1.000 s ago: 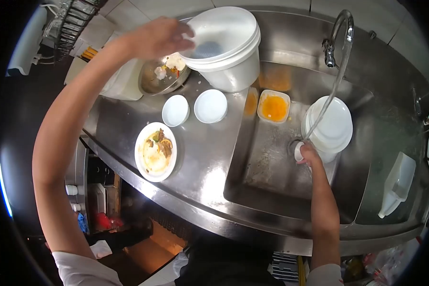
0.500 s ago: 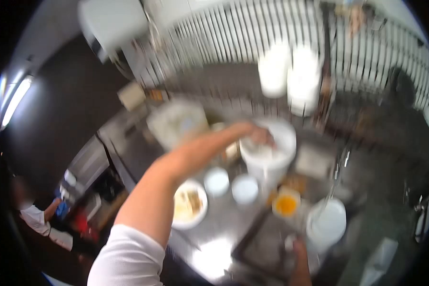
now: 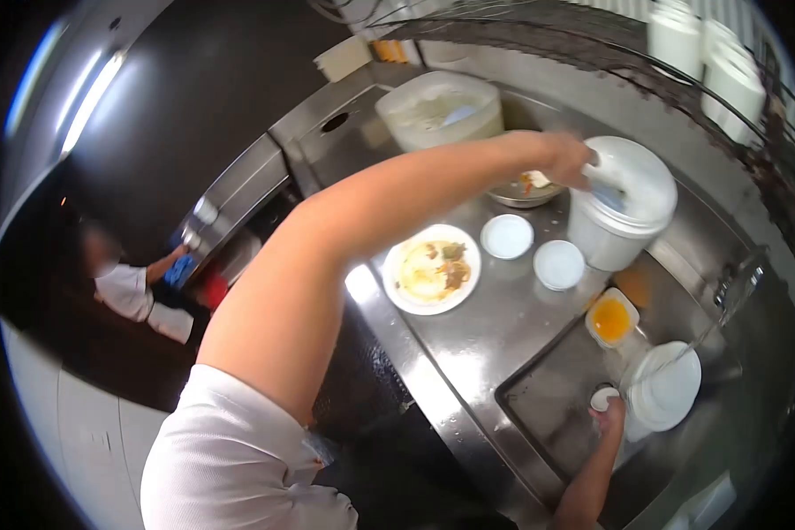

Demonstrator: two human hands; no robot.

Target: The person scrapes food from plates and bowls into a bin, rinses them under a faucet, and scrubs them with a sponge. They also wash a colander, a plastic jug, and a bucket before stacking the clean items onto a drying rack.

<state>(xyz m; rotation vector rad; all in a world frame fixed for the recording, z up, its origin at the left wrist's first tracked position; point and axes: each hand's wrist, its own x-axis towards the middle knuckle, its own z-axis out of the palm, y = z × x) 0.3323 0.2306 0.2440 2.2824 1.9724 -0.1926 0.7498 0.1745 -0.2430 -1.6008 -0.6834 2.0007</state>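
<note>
My left hand (image 3: 567,161) reaches across the counter to the rim of a large white bucket (image 3: 611,237). Its fingers are smeared by motion, and whether they hold anything is unclear. Something bluish (image 3: 606,194) shows in the bucket just below them. Down in the sink, my right hand (image 3: 611,417) is closed on a small round white object (image 3: 604,398), perhaps a little cup. Beside that hand stand stacked white dishes (image 3: 670,389) under running water. A small square dish (image 3: 612,318) with orange liquid sits above it.
On the steel counter are a plate with food scraps (image 3: 432,268), two small white bowls (image 3: 507,236), a metal bowl of scraps (image 3: 523,196) and a large tub (image 3: 442,115). White containers (image 3: 733,88) stand on the wire rack. Another person (image 3: 132,291) works at far left.
The view has swung, so the counter things appear higher and farther right. My left hand stays at the bucket. My right hand is still at the sink with the small white object.
</note>
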